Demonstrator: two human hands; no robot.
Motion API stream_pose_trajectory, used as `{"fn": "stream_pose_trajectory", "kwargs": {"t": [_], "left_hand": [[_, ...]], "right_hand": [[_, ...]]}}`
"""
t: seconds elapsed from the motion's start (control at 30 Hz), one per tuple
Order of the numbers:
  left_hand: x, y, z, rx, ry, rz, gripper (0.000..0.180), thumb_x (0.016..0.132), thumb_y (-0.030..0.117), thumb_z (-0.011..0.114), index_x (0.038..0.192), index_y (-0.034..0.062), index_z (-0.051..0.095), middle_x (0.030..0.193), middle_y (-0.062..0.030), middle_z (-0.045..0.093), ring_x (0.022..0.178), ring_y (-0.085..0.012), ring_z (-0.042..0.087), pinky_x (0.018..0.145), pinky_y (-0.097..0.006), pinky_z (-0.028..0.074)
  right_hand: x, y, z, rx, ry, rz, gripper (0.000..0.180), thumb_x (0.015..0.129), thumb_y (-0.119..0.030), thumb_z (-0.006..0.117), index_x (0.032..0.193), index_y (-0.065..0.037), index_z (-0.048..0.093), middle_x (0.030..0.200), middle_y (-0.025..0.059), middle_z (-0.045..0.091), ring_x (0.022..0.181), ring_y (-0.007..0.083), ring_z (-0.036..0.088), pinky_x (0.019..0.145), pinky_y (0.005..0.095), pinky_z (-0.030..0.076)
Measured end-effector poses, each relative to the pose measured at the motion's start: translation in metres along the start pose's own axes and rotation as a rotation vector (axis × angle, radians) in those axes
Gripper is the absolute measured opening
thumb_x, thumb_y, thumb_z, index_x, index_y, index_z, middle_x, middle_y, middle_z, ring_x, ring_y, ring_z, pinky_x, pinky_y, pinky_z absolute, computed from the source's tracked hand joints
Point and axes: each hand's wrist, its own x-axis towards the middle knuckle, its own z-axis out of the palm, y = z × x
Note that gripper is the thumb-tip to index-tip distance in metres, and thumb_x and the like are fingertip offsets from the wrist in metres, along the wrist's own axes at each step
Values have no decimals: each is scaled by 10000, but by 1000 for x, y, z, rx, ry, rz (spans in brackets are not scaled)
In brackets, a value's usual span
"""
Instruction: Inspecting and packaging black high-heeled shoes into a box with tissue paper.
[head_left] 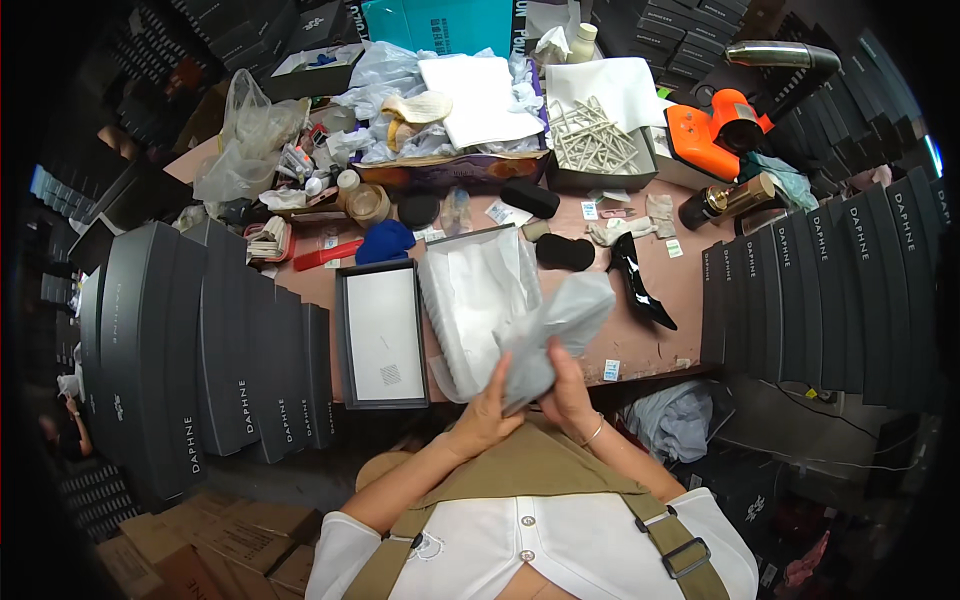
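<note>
A: Main item, quick?
B: Grey plastic-wrapped bundle (558,335), between the two hands, far end slanting away from them and to the right. Contents hidden.

A: Hand states?
B: Left hand (484,413) closes on the bundle's near left side, fingers along the plastic. Right hand (568,394) grips the near right side, thumb on top. Undersides hidden, so can't tell how firmly either one presses.

A: Right around it?
B: Ahead and left of the hands, lined box (470,285) with white paper inside. Bundle overlaps its right side in view; can't tell if they touch. Farther left, shallow dark tray (386,335). Ahead and right of the hands, glossy black shoe (640,285), apart from the bundle, on the pink table (645,355).

A: Further out?
B: Beyond the hands, black pad (565,253), then the carton of white sticks (598,150). Dark box stacks left (150,345) and right (785,290), well apart from both hands.

A: What could go wrong?
B: My call: slick, loose plastic could slide through the fingers. Hands sit at the table's near edge, so a slip there might drop the bundle off the front. Swinging its far end right could knock the shoe. Going low over the lined box could snag or crumple the paper.
</note>
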Motion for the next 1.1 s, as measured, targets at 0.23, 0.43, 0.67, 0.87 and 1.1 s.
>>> {"fn": "stream_pose_trajectory", "kwargs": {"t": [0.23,0.43,0.67,0.87,1.1], "left_hand": [[101,-123,23,-185,-479,-372,1091,741,194,764,1514,117,-1,884,-122,620,636,-171,596,631,-286,510],[155,-218,53,-709,37,-734,317,892,273,653,1069,22,575,698,-22,590,540,-91,536,553,-244,489],[157,-42,-125,-344,338,-79,284,968,256,556,977,-20,627,820,-22,620,715,-84,551,654,-208,430],[117,-6,-140,136,148,59,392,976,308,473,874,-54,585,815,-155,563,740,-282,564,684,-341,432],[83,-45,-71,520,-202,-169,241,843,230,656,846,4,573,842,-160,562,805,-356,580,694,-410,467]], "right_hand": [[-30,-32,-43,-82,-95,247,523,894,-235,631,1316,-1,429,1213,78,560,1092,189,554,957,349,451],[-26,-81,-51,-328,-140,37,613,814,-233,701,1312,-2,430,1192,77,566,1079,182,558,943,332,442],[73,-9,-18,-954,-302,-88,618,802,-300,717,1256,51,486,1166,204,601,1062,292,593,935,387,461],[84,20,-19,-1532,-463,-513,759,796,-382,719,1341,49,412,1371,294,392,1253,423,415,1043,458,354],[136,-151,-159,-1705,518,160,585,767,-258,733,1258,-18,526,1273,218,531,1299,393,376,1054,593,238]]}}
